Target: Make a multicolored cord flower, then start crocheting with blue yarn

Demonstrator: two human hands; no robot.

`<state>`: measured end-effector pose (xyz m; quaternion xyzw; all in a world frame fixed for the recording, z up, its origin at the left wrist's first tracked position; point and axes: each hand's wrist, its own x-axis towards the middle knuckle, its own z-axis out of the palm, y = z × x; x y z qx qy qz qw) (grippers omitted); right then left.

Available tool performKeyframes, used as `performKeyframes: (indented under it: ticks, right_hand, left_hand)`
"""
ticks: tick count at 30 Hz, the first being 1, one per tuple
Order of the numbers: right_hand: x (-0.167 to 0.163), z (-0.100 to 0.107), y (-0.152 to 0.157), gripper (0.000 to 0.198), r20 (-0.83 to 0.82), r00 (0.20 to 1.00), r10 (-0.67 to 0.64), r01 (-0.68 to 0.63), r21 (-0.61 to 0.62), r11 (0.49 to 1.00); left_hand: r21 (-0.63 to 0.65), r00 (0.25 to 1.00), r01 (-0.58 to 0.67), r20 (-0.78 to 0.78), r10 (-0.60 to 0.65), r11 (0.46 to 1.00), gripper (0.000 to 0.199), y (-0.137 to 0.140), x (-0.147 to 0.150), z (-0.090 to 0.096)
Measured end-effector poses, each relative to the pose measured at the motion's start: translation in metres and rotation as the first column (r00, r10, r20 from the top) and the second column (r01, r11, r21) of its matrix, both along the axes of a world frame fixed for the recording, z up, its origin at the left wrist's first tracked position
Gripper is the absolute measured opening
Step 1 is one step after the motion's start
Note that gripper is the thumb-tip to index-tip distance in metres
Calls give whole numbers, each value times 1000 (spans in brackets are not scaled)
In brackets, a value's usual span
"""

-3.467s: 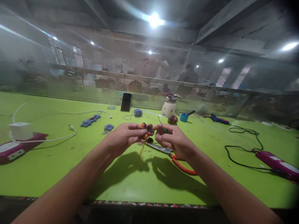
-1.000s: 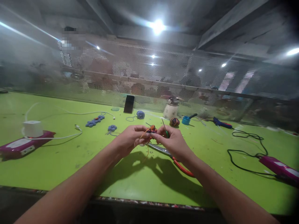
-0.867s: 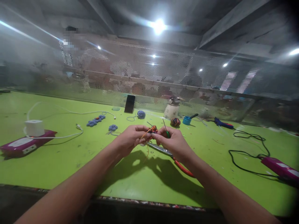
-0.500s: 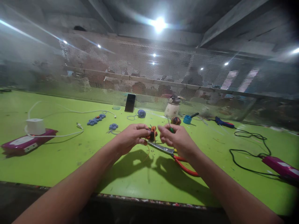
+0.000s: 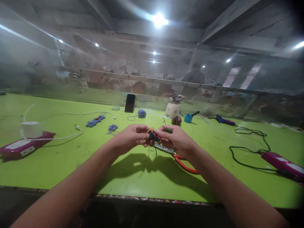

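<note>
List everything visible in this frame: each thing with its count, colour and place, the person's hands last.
crochet piece: 1, multicoloured, between both hands
crochet hook: 1, green grip, in right hand
scissors: 1, red handles, on table under right hand
yarn balls: 2, blue and multicoloured, far centre
blue crochet flowers: a strip and a single, left of centre
phone: 1, black, propped against mesh
jar: 1, white, far centre
magenta devices: 2, far left and far right
white cube: 1, on left device
table: 1, green
left hand: holds crochet piece
right hand: holds hook, touches piece
</note>
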<state>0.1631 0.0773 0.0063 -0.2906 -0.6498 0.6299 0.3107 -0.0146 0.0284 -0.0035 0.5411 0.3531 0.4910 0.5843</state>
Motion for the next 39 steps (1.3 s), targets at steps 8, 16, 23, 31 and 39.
performKeyframes:
  ticks: [8,16,23,31,39]
  right_hand:
    - [-9,-13,1,34,-115,979,-166,171,33,985]
    - [-10,-18,1,35,-116,976,-186,203,160,966]
    - [-11,-17,2,34,-113,979,-169,188,196,962]
    - [-10,-21,5,33,-106,983,-148,164,166,972]
    - [-8,-18,4,28,-133,986,-98,119,161,980]
  left_hand:
    - [8,989,-130,68,129,991,32,-1,1,1]
    - [162,978,-168,-95,185,972,29,-2,7,1]
    - [203,963,-204,-136,234,958,25,3,9,-4]
    - [119,978,-208,-2,210,971,25,7,4,-9]
    - [136,971,-224,118,208,965,23,4,2,-3]
